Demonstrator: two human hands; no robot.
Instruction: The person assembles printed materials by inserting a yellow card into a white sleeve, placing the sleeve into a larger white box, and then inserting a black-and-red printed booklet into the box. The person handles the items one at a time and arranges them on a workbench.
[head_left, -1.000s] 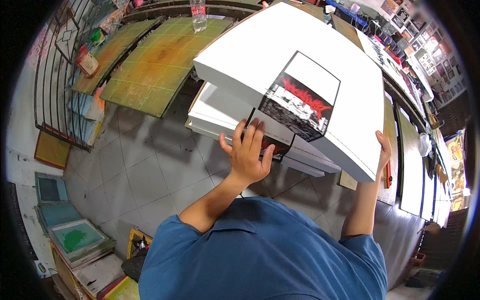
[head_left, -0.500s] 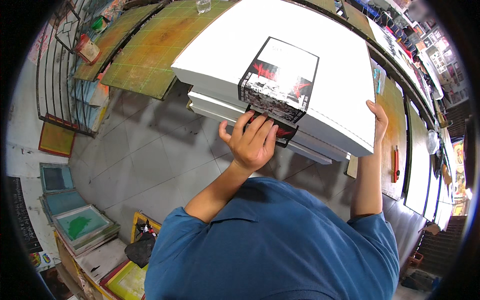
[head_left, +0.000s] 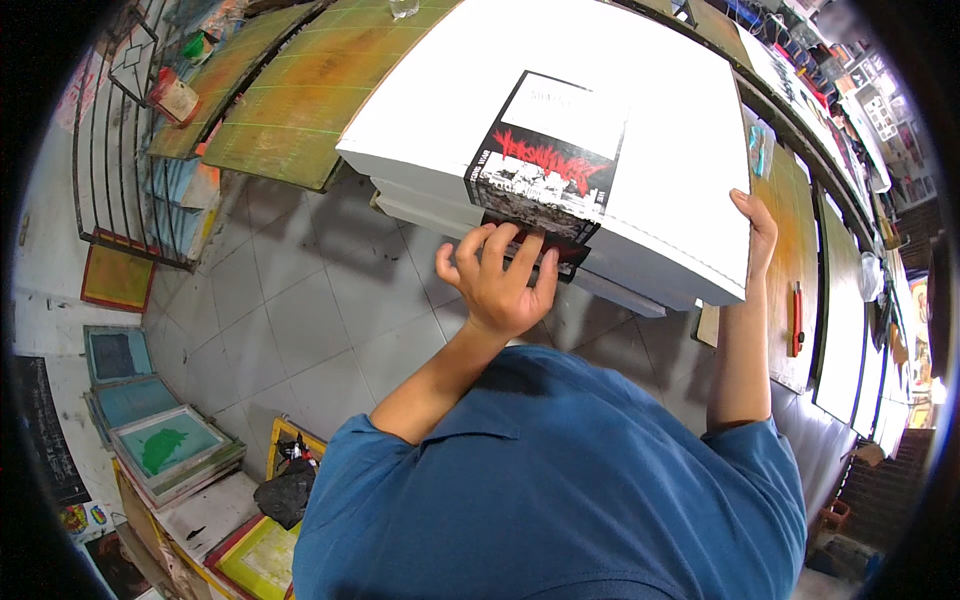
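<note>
A large white box [head_left: 430, 100] lies flat in front of me on top of other white boxes [head_left: 425, 208]. A black, white and red printed label [head_left: 550, 160] runs from its top face down over the near edge. My left hand [head_left: 503, 288] has its fingers spread and slightly bent, their tips against the lower part of the label on the box's near side. At the right edge, my right hand [head_left: 758, 238] grips the box by its near corner, thumb up along the side. The other fingers of that hand are mostly hidden.
Stained green-brown work boards [head_left: 310, 95] stretch behind and left of the boxes. A red utility knife [head_left: 797, 320] lies on a board at the right. Screen-printing frames [head_left: 165, 445] are stacked at lower left. A black metal rack [head_left: 112, 170] stands at far left, near a red tub [head_left: 176, 98].
The top box and its label have shifted slightly leftward and away. More of the label's red print shows. Both hands keep nearly the same places, the left still at the label's lower part.
</note>
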